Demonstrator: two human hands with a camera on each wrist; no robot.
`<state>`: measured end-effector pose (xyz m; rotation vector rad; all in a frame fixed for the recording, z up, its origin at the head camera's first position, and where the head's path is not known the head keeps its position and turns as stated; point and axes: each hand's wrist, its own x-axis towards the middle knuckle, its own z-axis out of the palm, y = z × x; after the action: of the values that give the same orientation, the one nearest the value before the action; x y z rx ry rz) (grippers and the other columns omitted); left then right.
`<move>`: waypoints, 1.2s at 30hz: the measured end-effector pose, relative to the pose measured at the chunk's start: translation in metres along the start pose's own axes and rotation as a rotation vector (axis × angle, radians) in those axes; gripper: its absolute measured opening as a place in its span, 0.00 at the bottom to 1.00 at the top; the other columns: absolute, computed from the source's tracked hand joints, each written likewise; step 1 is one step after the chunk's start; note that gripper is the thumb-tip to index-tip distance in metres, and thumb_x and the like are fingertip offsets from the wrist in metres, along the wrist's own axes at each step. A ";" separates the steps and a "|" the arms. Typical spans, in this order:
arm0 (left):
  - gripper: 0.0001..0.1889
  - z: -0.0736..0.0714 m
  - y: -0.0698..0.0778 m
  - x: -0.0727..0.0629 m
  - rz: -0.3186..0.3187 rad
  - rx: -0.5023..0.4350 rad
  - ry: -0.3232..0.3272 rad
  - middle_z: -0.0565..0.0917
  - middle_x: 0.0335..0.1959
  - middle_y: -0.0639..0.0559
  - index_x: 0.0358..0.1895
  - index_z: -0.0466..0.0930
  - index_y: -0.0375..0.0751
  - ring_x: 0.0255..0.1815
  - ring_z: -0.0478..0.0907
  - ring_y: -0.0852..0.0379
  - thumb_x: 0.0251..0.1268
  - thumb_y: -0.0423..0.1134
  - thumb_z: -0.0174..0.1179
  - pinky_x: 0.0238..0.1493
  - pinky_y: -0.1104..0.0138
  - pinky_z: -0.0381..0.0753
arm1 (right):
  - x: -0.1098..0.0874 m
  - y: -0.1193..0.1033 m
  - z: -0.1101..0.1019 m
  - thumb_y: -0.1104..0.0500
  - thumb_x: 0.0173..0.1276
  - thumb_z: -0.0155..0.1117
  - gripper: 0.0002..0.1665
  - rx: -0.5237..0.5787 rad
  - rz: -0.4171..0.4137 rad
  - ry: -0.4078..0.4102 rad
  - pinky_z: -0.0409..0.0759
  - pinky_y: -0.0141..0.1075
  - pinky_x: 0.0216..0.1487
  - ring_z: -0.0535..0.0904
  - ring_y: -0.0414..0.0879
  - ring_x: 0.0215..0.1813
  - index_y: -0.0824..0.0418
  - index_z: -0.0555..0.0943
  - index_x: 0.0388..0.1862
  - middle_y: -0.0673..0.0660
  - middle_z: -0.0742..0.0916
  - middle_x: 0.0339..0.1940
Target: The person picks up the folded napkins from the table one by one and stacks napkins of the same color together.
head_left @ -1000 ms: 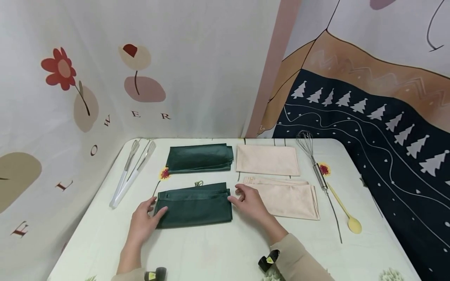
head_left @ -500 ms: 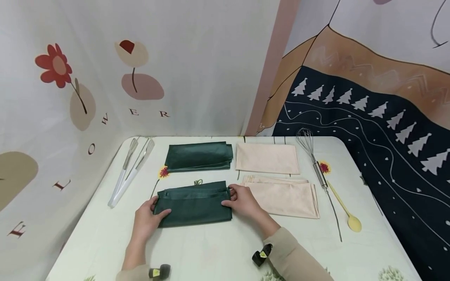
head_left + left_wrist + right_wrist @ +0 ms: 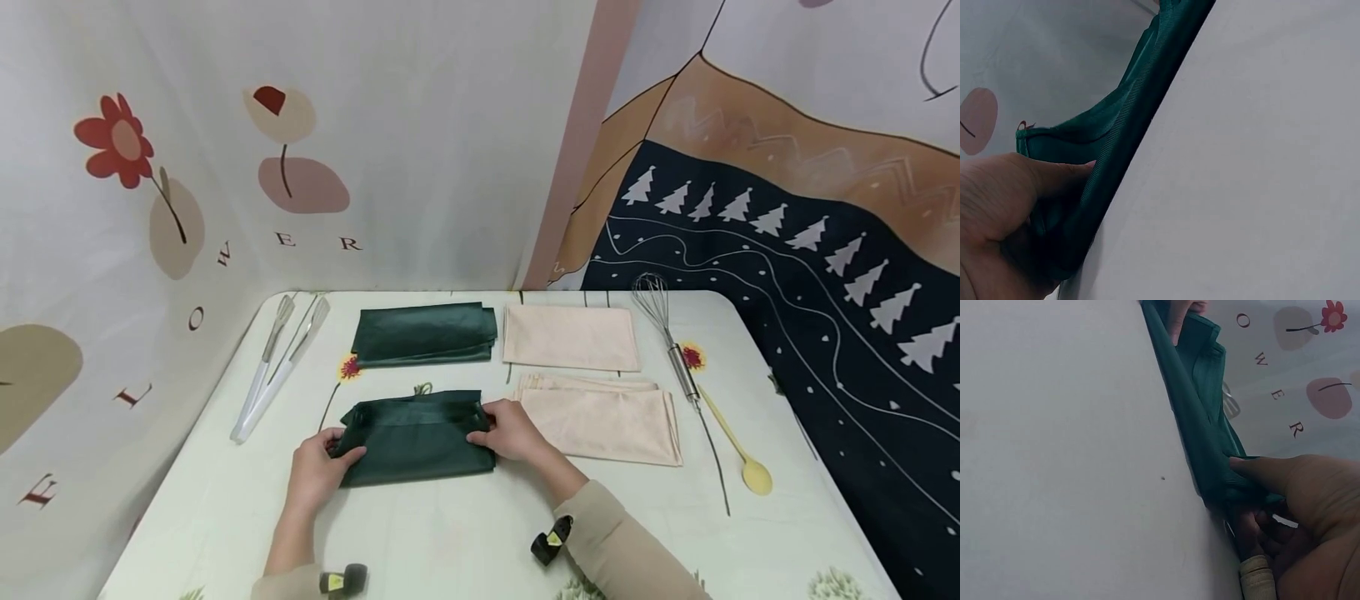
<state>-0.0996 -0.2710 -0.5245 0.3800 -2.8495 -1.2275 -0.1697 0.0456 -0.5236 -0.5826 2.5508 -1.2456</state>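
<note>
A folded dark green cloth [image 3: 416,446] lies at the near middle of the table, its sides bunched inward between two hands. At its left end the left hand [image 3: 315,468] pinches it, thumb on top and fingers beneath; the left wrist view shows the thumb pressed into the green fabric [image 3: 1116,134]. The right hand [image 3: 513,432] grips the opposite end the same way, and in the right wrist view its thumb sits over the fold of the cloth [image 3: 1200,444] with fingers under it. Both hands' lower fingers are partly hidden by the fabric.
Behind lies another folded green cloth [image 3: 423,335]. Two folded pale pink cloths, a far one [image 3: 570,337] and a near one [image 3: 600,425], lie to the right. Tongs [image 3: 281,371] lie at left; a whisk [image 3: 678,362] and a yellow spoon [image 3: 756,477] at right.
The right hand has moved left onto the green cloth's end and taken hold. The left hand has tightened its hold and shifted slightly right. The cloth's sides now bunch inward.
</note>
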 end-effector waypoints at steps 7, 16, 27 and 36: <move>0.14 0.000 0.003 0.000 -0.030 -0.099 -0.015 0.82 0.39 0.41 0.40 0.75 0.33 0.41 0.74 0.49 0.62 0.33 0.72 0.42 0.68 0.73 | -0.002 -0.004 0.001 0.57 0.68 0.71 0.10 0.089 0.000 -0.002 0.73 0.36 0.36 0.73 0.44 0.35 0.60 0.84 0.44 0.58 0.81 0.45; 0.15 0.001 0.002 0.000 -0.121 -0.302 -0.002 0.80 0.37 0.47 0.38 0.70 0.35 0.41 0.70 0.54 0.61 0.30 0.71 0.38 0.75 0.71 | -0.001 -0.007 0.009 0.57 0.68 0.72 0.08 0.258 0.107 0.059 0.70 0.34 0.31 0.71 0.41 0.27 0.58 0.81 0.36 0.51 0.79 0.27; 0.16 0.002 0.004 0.007 -0.147 -0.307 0.034 0.84 0.47 0.37 0.51 0.70 0.33 0.50 0.76 0.48 0.67 0.31 0.66 0.42 0.75 0.75 | -0.001 -0.006 0.005 0.58 0.66 0.73 0.20 0.271 0.095 0.140 0.80 0.39 0.43 0.80 0.44 0.37 0.65 0.79 0.53 0.53 0.85 0.34; 0.42 -0.013 0.004 0.003 -0.232 -0.198 -0.114 0.71 0.68 0.28 0.76 0.56 0.26 0.74 0.61 0.32 0.70 0.48 0.65 0.73 0.42 0.60 | 0.000 0.002 -0.002 0.54 0.66 0.74 0.13 0.206 0.078 0.005 0.75 0.33 0.32 0.77 0.40 0.27 0.63 0.87 0.41 0.49 0.85 0.22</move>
<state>-0.1022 -0.2785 -0.5128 0.6683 -2.8016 -1.6039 -0.1711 0.0483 -0.5237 -0.4318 2.3844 -1.4600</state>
